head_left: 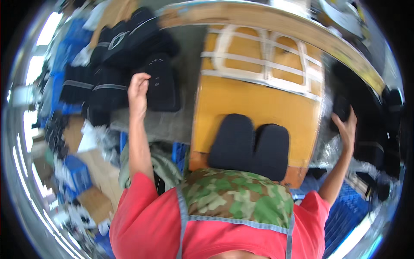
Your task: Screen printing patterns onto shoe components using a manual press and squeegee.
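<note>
Two dark rounded fabric pads (235, 142) lie side by side on the near part of a yellow board (254, 99), close to my body. Off to the left, my left hand (139, 88) is raised with curled fingers beside a black panel (161, 88) that has small light marks; whatever those fingers hold, if anything, is hidden. Out to the right, my right hand (348, 127) has its thumb and fingers around the near end of a small black pad (342, 107). On the board's far part lies a white frame (265, 82) with two rounded openings and strips across them.
Stacks of black pieces (108, 84) sit at the far left, some with pale bands. A wooden beam (241, 15) crosses behind the board. More black material (366, 108) and clear plastic film (330, 151) lie at the right. Blue crates (75, 175) stand at the lower left.
</note>
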Demonstrator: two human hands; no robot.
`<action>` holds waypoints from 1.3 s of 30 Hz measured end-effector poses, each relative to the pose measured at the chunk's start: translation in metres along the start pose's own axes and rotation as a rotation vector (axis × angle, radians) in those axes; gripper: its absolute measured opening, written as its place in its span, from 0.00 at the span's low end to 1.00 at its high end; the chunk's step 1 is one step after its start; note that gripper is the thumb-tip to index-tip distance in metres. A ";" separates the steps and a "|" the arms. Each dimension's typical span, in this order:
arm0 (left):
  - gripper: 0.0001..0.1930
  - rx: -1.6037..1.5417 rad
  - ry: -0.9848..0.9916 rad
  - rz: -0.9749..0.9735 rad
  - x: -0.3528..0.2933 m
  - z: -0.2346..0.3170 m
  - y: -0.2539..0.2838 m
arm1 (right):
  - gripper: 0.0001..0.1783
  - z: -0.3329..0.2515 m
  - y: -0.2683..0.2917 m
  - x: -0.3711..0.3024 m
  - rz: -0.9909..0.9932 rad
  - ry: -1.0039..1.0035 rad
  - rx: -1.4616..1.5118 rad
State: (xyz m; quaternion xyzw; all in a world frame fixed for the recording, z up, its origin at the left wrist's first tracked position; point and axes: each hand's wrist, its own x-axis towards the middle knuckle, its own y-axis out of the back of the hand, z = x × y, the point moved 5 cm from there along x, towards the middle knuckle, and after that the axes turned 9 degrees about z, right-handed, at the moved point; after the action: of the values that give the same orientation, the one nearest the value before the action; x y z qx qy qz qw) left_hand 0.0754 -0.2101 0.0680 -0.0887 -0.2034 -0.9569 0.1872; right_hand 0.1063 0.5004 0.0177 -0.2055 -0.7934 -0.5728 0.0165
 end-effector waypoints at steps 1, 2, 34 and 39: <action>0.06 -0.003 0.067 0.017 -0.002 -0.010 0.009 | 0.52 0.000 -0.002 -0.006 -0.047 0.002 -0.086; 0.06 -0.009 0.038 0.001 -0.001 -0.018 0.015 | 0.52 0.007 -0.002 -0.007 -0.037 0.017 -0.097; 0.23 0.919 -0.153 -0.239 0.006 -0.036 -0.090 | 0.18 -0.248 0.034 -0.127 -0.373 0.529 0.310; 0.28 0.867 -0.346 -0.225 -0.012 0.006 -0.077 | 0.12 -0.237 0.024 -0.065 -0.442 0.379 0.531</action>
State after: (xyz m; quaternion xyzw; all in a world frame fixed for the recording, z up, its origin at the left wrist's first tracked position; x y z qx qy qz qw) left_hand 0.0567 -0.1387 0.0427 -0.1379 -0.6203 -0.7694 0.0658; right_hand 0.1247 0.2698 0.1033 0.0913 -0.9220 -0.3650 0.0916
